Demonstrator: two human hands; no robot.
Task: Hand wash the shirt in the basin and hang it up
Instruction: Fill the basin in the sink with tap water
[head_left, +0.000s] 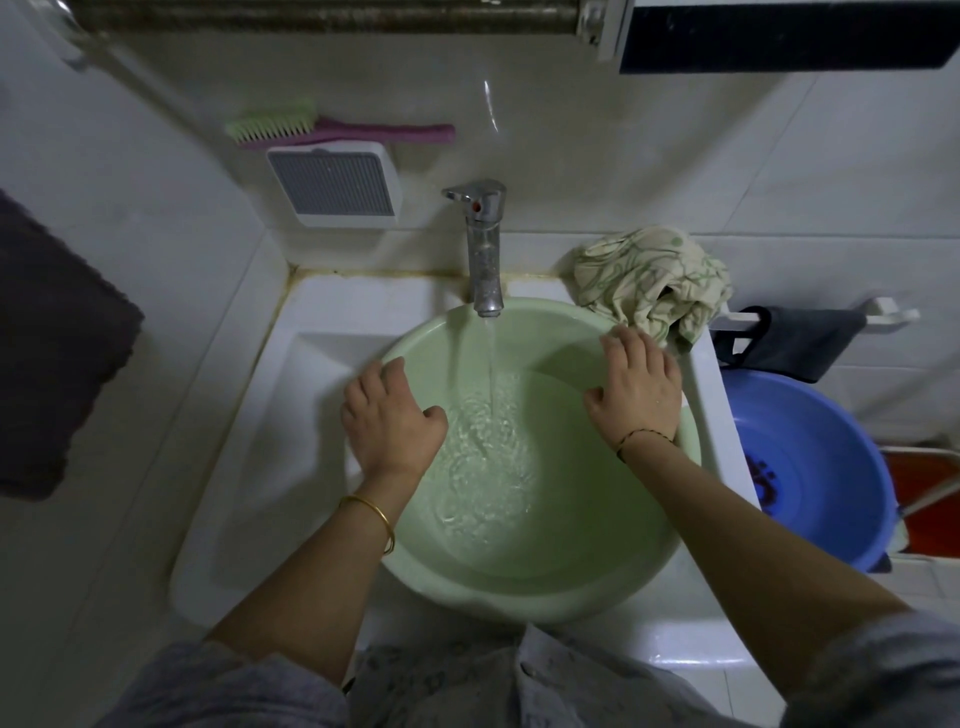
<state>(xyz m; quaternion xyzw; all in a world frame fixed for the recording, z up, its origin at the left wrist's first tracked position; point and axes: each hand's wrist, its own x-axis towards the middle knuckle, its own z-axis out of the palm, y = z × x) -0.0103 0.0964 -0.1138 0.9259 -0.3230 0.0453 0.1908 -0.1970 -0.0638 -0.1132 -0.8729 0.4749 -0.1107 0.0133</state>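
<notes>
A pale green basin (561, 582) sits in the white sink (270, 467) under the chrome tap (484, 249). Water runs from the tap and pools in the basin's bottom. A cream shirt with green pattern (649, 278) lies crumpled on the sink's back right corner, dry-looking and outside the basin. My left hand (392, 415) rests on the basin's left rim, fingers over the edge. My right hand (636, 384) rests on the right rim, fingertips close to the shirt. Neither hand holds anything.
A blue basin (810, 467) stands to the right of the sink, below a dark cloth on a white rail (800, 340). A green and pink brush (332, 130) and a grey soap dish (335, 184) hang on the wall. A dark towel (52, 343) hangs at left.
</notes>
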